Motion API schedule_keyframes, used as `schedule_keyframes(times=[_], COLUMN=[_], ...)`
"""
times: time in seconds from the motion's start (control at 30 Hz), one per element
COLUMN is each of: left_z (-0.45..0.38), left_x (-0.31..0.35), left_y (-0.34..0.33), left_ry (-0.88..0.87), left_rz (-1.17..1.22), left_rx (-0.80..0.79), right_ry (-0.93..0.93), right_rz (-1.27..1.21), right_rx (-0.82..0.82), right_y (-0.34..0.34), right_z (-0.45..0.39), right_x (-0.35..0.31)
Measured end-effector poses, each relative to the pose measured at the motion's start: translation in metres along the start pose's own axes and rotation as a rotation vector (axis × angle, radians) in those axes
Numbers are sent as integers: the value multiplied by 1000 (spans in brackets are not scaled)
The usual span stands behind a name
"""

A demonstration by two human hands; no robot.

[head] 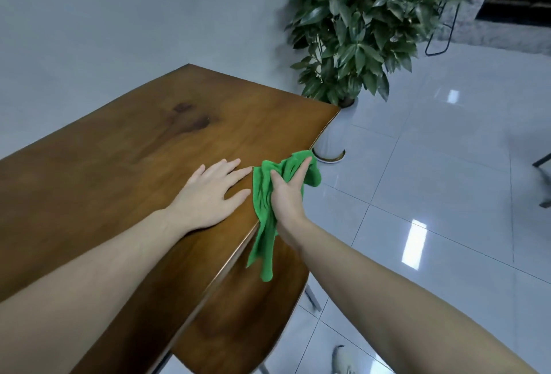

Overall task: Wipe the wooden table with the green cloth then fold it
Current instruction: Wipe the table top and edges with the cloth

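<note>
The wooden table [149, 141] fills the left half of the head view, its right edge running diagonally. My left hand [208, 192] lies flat on the tabletop near that edge, fingers spread, holding nothing. My right hand [287, 192] grips the green cloth [262, 195] at the table's right edge. The cloth is bunched under my palm. Part of it sits on the edge, and a long tail hangs down over the side.
A wooden chair seat [244, 314] is tucked below the table's right edge. A potted plant [366, 25] in a white pot [331, 141] stands past the far right corner. Glossy white floor tiles [432, 195] spread to the right. A grey wall backs the table.
</note>
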State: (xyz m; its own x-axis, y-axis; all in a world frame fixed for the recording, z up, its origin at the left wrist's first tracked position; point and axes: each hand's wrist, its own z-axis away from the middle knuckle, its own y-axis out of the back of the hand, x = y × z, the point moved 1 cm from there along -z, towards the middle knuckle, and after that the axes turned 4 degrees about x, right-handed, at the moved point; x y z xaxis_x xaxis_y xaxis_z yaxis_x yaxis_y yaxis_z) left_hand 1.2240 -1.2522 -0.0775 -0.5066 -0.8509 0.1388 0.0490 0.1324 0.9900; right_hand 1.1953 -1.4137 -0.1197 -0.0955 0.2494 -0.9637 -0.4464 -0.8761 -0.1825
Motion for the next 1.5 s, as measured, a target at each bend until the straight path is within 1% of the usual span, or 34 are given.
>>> schedule_keyframes(times=[0.1,0.2,0.33,0.47,0.6,0.73,0.83,0.97,1.07,1.2,1.3,1.43,1.5], left_z=[8,7,6,3,4,4,4,4,4,5,7,18,30], left_x=[-1,0,-1,-1,-2,-3,-2,-3,-1,0,-1,-4,-9], left_y=[-6,-8,-8,-6,-6,-8,-8,-8,-8,-7,-5,2,7], left_ry=[-22,-21,-25,-13,-20,-21,-20,-24,-26,-10,-22,-13,-24], left_rz=[-20,-33,-41,-52,-43,-19,-17,-33,-30,13,133,442,457], left_rx=[38,56,55,39,61,52,57,63,69,70,142,323,303], right_ry=[-45,-8,51,28,-10,-89,-86,-86,-76,-56,-59,-76,-87], right_rz=[17,73,149,123,43,-79,-102,-92,-81,-68,-80,-93,-98], right_rx=[12,28,61,86,135,135,141,130,89,77,69,54,46], right_y=[-2,2,15,28,38,43,44,33,22,3,-14,-31,-37], right_z=[1,-15,-67,-125,-166,-189,-193,-155,-112,-40,20,85,111], right_x=[-2,-9,-21,-38,-53,-55,-48,-40,-25,-2,16,39,48])
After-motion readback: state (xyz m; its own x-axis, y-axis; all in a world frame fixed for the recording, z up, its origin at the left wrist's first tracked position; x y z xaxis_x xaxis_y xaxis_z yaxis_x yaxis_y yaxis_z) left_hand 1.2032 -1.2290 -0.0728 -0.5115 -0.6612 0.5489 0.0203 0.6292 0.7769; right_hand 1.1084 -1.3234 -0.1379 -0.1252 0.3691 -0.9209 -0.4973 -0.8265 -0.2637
